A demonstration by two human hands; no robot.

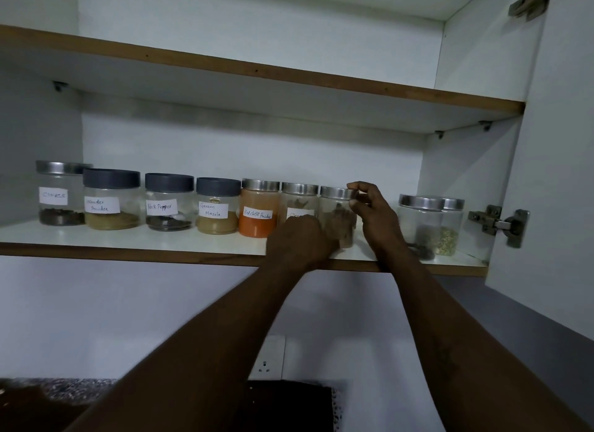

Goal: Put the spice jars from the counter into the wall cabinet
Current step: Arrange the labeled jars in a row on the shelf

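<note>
Nearest my view, both forearms rise from the bottom edge, over the speckled counter (48, 390) and past a wall socket (266, 361), to the lower shelf (128, 250); the left hand (299, 239) shows me its back, blurred, with its fingers curled round the lower body of the held jar (337, 213); the right hand (374, 213) is higher, wrist bent, with thumb and forefinger pinching the right rim of that jar's steel lid.

The held jar stands on the shelf, near its brown front edge, with brownish pieces inside; its left side touches a jar with a half-hidden label (299, 200), whose lower part the left hand covers.

Leftwards the row runs close-packed: red chilli powder jar (258, 210), orange and over half full; garam masala jar (217, 206), a low tan layer; black pepper jar (168, 203), dark grains at the bottom; coriander powder jar (111, 200), an ochre layer; cloves jar (58, 194), dark bits at the base, set a little further back.

Right of the held jar lies a stretch of bare shelf, then a pair of steel-lidded jars (424, 222) touching each other, one with dark contents and one with pale greenish; beyond them the open cabinet door (553, 174) hangs on its hinge (498, 222).

Above, the upper shelf (257, 68) leaves clear height over the lids.
</note>
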